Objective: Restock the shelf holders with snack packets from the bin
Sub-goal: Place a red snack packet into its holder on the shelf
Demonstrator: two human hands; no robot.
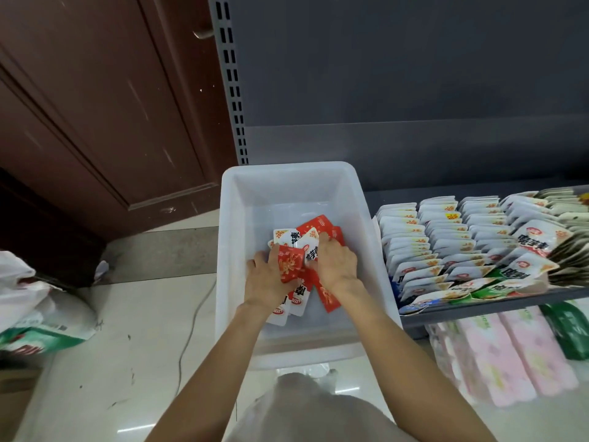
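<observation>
A white plastic bin (237, 224) stands at the left end of the shelf. Several red and white snack packets (314, 229) lie on its bottom. Both my hands are down inside the bin. My left hand (266, 279) grips a red packet (290, 264) together with white ones below it. My right hand (336, 264) curls its fingers over white and red packets at the middle of the pile. To the right, the shelf holders (443, 250) hold rows of upright white packets.
A grey shelf back panel (414, 90) rises behind the bin, with a slotted upright (234, 90) at its left. A brown wooden door (95, 106) is further left. Bags (38, 307) lie on the tiled floor. Pink packs (500, 352) sit under the shelf.
</observation>
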